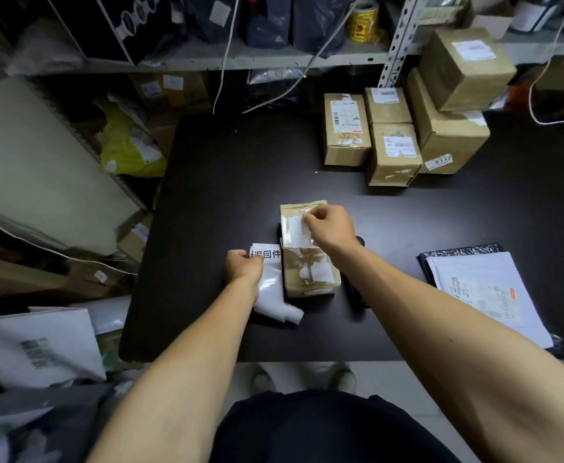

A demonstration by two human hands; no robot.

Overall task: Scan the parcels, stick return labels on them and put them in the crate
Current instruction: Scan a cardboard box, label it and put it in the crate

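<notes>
A small brown cardboard parcel [309, 272] lies in the middle of the black table [227, 182]. My right hand [329, 227] pinches a white label [296, 232] over the parcel's far half. My left hand [244, 267] grips a strip of white return labels [270, 285] with black printed characters, just left of the parcel. The strip curls toward me. A black object [357, 295], partly hidden by my right forearm, lies right of the parcel.
Several taped cardboard boxes [390, 142] are stacked at the table's far right. A white mailer bag [487, 292] lies on a dark one at the right. Shelves with bags, a yellow tape roll [362, 21] and cables stand behind. More parcels are piled at the left.
</notes>
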